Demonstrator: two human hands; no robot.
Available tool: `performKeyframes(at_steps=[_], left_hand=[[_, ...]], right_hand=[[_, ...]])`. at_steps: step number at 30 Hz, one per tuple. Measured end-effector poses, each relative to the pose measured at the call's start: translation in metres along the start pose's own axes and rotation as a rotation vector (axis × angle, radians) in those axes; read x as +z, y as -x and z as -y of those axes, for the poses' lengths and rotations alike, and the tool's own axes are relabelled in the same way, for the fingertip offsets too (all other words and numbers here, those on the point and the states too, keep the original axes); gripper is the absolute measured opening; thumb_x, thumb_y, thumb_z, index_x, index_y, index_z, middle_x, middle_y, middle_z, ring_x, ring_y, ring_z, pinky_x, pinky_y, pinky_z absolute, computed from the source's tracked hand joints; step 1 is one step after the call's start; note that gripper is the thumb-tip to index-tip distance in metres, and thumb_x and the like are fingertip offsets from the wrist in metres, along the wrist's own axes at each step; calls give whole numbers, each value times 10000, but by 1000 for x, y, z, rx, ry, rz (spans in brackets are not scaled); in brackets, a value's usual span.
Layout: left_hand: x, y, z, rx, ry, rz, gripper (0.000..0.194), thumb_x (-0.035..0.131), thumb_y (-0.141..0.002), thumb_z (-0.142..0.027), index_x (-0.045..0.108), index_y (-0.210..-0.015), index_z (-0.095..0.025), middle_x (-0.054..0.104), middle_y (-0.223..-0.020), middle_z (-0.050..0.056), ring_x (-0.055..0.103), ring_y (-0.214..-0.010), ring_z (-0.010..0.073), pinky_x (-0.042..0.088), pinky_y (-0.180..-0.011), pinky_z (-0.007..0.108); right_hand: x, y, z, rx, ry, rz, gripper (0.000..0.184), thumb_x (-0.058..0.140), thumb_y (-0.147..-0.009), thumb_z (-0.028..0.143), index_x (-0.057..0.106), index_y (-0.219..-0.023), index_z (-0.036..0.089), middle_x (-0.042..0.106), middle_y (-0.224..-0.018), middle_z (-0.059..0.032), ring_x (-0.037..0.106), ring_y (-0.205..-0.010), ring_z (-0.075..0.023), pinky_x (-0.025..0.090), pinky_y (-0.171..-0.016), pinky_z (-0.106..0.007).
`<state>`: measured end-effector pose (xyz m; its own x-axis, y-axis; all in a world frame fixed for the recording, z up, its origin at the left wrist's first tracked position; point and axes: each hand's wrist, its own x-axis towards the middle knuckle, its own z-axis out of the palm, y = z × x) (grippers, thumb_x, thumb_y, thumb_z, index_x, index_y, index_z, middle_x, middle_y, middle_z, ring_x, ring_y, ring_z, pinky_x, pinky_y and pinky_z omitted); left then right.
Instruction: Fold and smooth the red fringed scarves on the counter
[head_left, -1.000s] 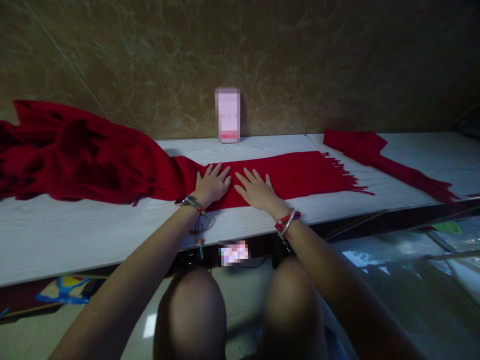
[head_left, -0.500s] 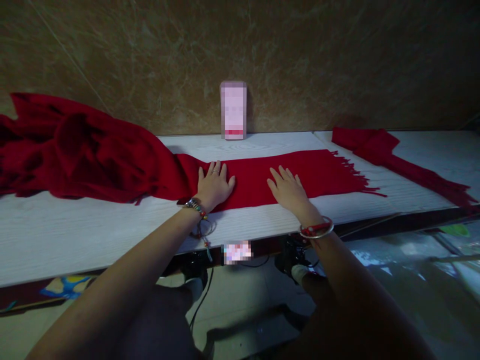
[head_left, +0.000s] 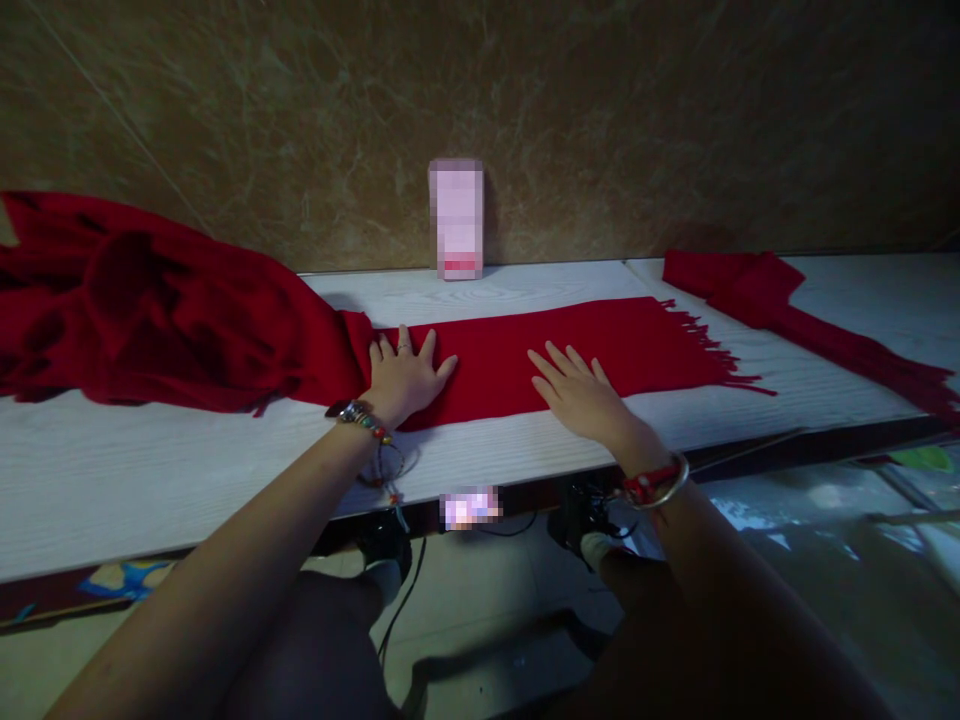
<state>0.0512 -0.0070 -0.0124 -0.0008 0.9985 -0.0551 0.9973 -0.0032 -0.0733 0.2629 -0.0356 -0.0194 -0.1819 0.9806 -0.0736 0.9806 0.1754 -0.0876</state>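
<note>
Red, deep and rich, right across the middle of the frame: here's the scarf, laid along a white wood-grain tabletop! From the centre towards the right it lies flat, smooth and matte, nearly straight-edged, finishing in a ragged fringe whose strands splay onto the white surface. Over on the left it's a different sight, the cloth heaped in loose, shadowed folds that run past the edge of the frame, with a ridge where heap meets flat stretch. And the left hand is just beside that ridge, near the centre, palm down on the cloth, fingers spread wide, gripping nothing. To its right, the right hand, opened out too, fingers long and slightly apart, lies over the flat part with nothing in its grasp; how hard either one presses, I can't tell. Beaded bracelets on one wrist, a red band and a pale bangle on the other. Right of frame, a second red cloth lies folded at an angle. Top centre, a pixelated pinkish panel stands against the brown marbled wall
</note>
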Motion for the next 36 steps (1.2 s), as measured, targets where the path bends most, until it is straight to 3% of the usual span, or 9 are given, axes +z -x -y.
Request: performKeyframes(at_steps=[5, 10, 13, 18, 24, 27, 31, 36], left_hand=[[2, 1, 2, -28, 6, -37, 652, 236, -923, -542, 310, -1441, -154, 286, -1486, 219, 286, -1334, 436, 259, -1061, 543], [1, 9, -9, 123, 10, -168, 544, 270, -951, -408, 371, -1406, -127, 293, -1490, 197, 228, -1383, 354, 204, -1100, 529], [0, 14, -21, 227, 65, -112, 547, 263, -956, -417, 339, -1422, -139, 249, -1518, 160, 194, -1400, 316, 230, -1106, 490], [3, 15, -30, 228, 99, 13, 585, 226, -956, -464, 263, -1456, -162, 185, -1540, 137, 163, -1400, 345, 228, -1104, 510], [4, 15, -29, 221, 106, 11, 589, 218, -955, -473, 264, -1457, -169, 186, -1540, 132, 156, -1400, 349, 217, -1109, 516], [4, 14, -30, 217, 125, 15, 588, 228, -951, -475, 273, -1455, -176, 184, -1541, 130, 156, -1399, 356, 217, -1103, 534], [6, 13, -29, 229, 141, 0, 581, 235, -949, -461, 277, -1454, -178, 190, -1539, 132, 156, -1397, 369, 221, -1087, 567], [5, 14, -31, 245, 133, -8, 575, 243, -952, -451, 286, -1450, -167, 202, -1534, 143, 165, -1395, 369, 228, -1088, 554]], right_hand=[[5, 6, -22, 47, 19, -105, 510, 301, -946, 286, 347, -1435, 152, 314, -1499, -135, 256, -1379, -308, 231, -1113, -501], [7, 3, -7, -16, -65, -208, 505, 296, -943, 264, 366, -1422, 124, 318, -1497, -152, 266, -1381, -278, 234, -1120, -469], [6, 0, 10, -75, -102, -174, 509, 303, -948, 295, 342, -1437, 159, 301, -1509, -128, 252, -1387, -269, 228, -1122, -468], [6, -1, 19, -97, -28, -50, 505, 304, -955, 343, 319, -1446, 229, 262, -1528, -77, 217, -1399, -264, 198, -1124, -496], [4, 2, -5, -28, 32, -45, 509, 270, -956, 328, 294, -1456, 238, 250, -1532, -72, 228, -1393, -284, 211, -1111, -526], [1, 6, -20, 40, 78, -126, 512, 291, -939, 303, 357, -1431, 177, 305, -1510, -117, 249, -1383, -312, 200, -1109, -543], [1, 11, -42, 135, 92, -250, 510, 292, -926, 310, 395, -1407, 174, 330, -1496, -134, 253, -1376, -352, 178, -1066, -650], [6, 13, -62, 180, 71, -185, 512, 284, -919, 324, 408, -1399, 192, 329, -1499, -123, 297, -1357, -354, 244, -1045, -641]])
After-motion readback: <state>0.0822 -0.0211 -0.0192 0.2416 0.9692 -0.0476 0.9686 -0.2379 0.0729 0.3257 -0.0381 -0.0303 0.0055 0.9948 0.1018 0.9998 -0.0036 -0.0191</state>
